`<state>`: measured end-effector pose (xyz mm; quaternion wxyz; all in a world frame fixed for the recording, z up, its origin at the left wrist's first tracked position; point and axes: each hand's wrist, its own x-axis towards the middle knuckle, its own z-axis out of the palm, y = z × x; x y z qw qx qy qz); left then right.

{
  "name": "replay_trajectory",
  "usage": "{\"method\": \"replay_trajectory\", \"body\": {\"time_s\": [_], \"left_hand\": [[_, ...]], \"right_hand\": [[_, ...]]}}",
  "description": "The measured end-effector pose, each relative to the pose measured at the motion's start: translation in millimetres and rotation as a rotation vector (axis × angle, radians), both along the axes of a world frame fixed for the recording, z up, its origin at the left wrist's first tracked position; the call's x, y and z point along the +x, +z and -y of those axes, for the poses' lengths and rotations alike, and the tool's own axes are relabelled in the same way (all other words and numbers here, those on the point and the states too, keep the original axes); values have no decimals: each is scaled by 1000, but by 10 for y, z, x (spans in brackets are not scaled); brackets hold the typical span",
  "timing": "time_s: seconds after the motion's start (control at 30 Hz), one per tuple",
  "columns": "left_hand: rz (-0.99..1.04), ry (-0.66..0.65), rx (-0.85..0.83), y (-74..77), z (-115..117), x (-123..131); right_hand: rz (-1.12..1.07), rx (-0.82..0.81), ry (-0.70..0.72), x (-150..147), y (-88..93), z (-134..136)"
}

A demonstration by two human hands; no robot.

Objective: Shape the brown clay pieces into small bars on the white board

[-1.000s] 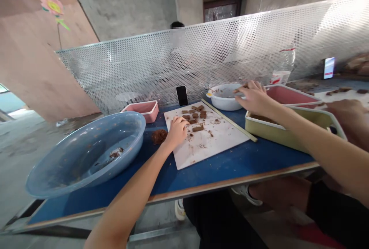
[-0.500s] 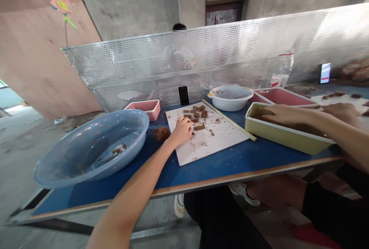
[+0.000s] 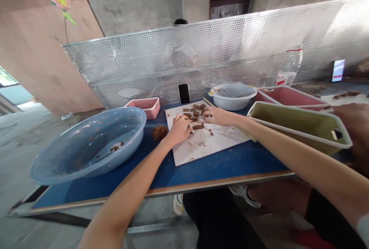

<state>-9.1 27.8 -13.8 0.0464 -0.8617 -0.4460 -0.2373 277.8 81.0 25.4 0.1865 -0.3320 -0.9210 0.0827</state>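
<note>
A white board [image 3: 227,135] lies on the blue table, with several short brown pieces of a dough-like or clay-like material and crumbs scattered on it. My left hand [image 3: 180,129] rests at the board's left side, fingers bent but apart, beside the brown pieces [image 3: 188,115]. From the right, my right hand [image 3: 220,116] reaches over the board. Its fingers are spread at the right edge of the cluster; whether they touch a piece I cannot tell. One longer brown piece [image 3: 198,126] lies between my hands. Left of the board sits a round brown lump [image 3: 159,132].
A large blue basin [image 3: 86,164] stands at the left, a small pink tub [image 3: 152,112] behind it. White basin [image 3: 232,104], red tub [image 3: 302,104] and olive-green tub [image 3: 291,135] stand rightward. A phone [image 3: 183,93] leans against the perforated screen [image 3: 138,68]. Another person's arm shows far right.
My right hand has moved left out of the olive-green tub to the brown pieces on the board. My left hand has stayed almost in place. The view has shifted slightly.
</note>
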Motion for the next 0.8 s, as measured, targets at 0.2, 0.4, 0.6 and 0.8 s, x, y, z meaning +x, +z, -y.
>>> {"method": "replay_trajectory", "body": {"time_s": [0.2,0.4,0.6,0.8], "left_hand": [[-1,-21,-40,-17,15,36],[3,10,-16,-94,18,121],[60,114,-29,-68,9,131],[66,112,-64,-50,12,143]], "right_hand": [[-205,62,10,-187,-450,-151],[-148,120,-52,-53,-572,-61],[-88,89,-71,-113,-606,-87],[-50,74,-83,-165,-582,-39]]}}
